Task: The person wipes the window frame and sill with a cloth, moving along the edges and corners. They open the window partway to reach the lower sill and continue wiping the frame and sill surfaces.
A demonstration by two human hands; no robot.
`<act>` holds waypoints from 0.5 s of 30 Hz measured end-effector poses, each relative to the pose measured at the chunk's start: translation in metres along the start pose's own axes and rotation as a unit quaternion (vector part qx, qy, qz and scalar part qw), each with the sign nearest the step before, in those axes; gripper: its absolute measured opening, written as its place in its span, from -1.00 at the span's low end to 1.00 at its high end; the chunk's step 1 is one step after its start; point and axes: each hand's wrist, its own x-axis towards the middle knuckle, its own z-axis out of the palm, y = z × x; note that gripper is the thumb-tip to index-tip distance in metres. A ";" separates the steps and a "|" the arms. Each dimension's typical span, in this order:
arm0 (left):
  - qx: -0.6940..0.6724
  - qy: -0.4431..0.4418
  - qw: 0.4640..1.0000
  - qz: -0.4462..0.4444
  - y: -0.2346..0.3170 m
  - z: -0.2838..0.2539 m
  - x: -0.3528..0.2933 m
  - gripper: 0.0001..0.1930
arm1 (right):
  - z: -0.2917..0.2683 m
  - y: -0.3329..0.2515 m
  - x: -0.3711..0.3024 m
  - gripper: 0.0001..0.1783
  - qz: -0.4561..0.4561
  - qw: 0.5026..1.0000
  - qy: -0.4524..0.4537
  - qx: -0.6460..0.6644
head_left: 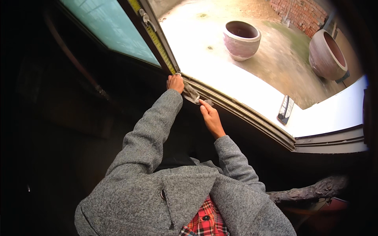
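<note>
A crumpled, grimy grey cloth [190, 93] stretches between my two hands over the inner edge of the window track [244, 115]. My left hand [175, 83] is closed on its upper end, right at the bottom corner of the sliding window sash [160, 46]. The other end is pinched between the thumb and fingers of my right hand [211, 117], just inside the track. Part of the cloth under my left fingers is hidden. Yellow marked tape and a metal latch [145, 17] run along the sash, beside bluish glass [114, 29].
On the white sill lies a flat dark-edged object [286, 109]. Outside stand a large round pot [241, 46] and a tilted second pot [325, 55], with stacked bricks [301, 15] behind. A thick branch [315, 190] lies at lower right. Deep shadow covers the left.
</note>
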 end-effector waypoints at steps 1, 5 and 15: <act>0.047 -0.012 0.999 0.003 0.007 -0.001 0.002 -0.76 | 0.002 0.003 0.001 -0.58 -0.001 1.000 0.004 -0.001; 0.147 -0.009 0.988 0.041 0.016 0.006 0.012 -0.82 | 0.005 0.003 0.005 -0.58 0.017 1.000 0.015 0.007; 0.067 -0.001 0.994 0.091 0.013 0.024 0.024 -0.78 | 0.012 0.028 0.049 -0.46 -0.006 0.986 0.150 -0.078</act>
